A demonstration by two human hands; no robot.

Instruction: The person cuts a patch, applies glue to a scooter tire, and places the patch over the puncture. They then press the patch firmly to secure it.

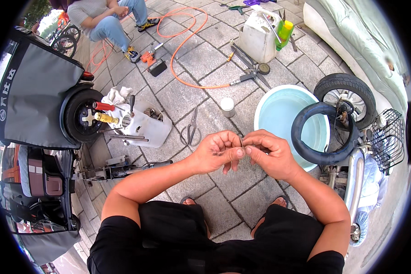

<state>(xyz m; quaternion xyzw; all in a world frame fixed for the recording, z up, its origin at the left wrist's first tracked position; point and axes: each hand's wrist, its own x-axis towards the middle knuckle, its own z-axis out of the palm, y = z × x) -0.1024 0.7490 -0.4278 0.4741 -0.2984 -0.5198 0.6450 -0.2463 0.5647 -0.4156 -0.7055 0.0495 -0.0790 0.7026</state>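
Note:
My left hand point(220, 150) and my right hand point(270, 153) meet in front of me above the paving, fingertips pinched close together. Between them shows a small dark sliver, too small to name. Dark smudges mark the left fingers. Just beyond the left hand a pair of scissors point(192, 131) lies on the stones, and a small white-capped jar point(227, 108) stands farther out. Right of my hands is a light blue basin point(263, 107) of water. A black inner tube point(301, 122) hangs over the basin's right rim.
At left, a cut white container point(157, 130) holds screwdrivers and rags beside a parked vehicle's wheel point(72, 114). Farther off lie a cordless drill point(153, 64), an orange air hose point(173, 57) with inflator, and a white jug point(255, 41). A seated person point(107, 27) is at upper left. A tyred wheel point(340, 84) stands right.

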